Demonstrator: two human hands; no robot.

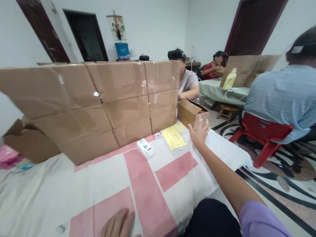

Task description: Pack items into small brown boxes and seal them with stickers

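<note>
My left hand (118, 230) lies flat on the pink-and-white tablecloth (161, 210) near the bottom edge, fingers stretched out and holding nothing. My right hand (199, 132) reaches out to the open-topped cardboard box (187, 112) at the far right of the table. Its fingers are spread in front of the box's side; whether they touch it I cannot tell. Left of that hand lies a flat yellow sheet (174, 137) with dots and small pale tabs. Close by sit a white device (145, 148) with a small display and a small round whitish ring (157, 135).
A cardboard partition (119, 106) runs along the table's far side. Another open box (33, 144) and a pink bag (7, 157) are at left; a small shiny object (60, 229) lies lower left. Several people sit beyond, one on a red chair (265, 130).
</note>
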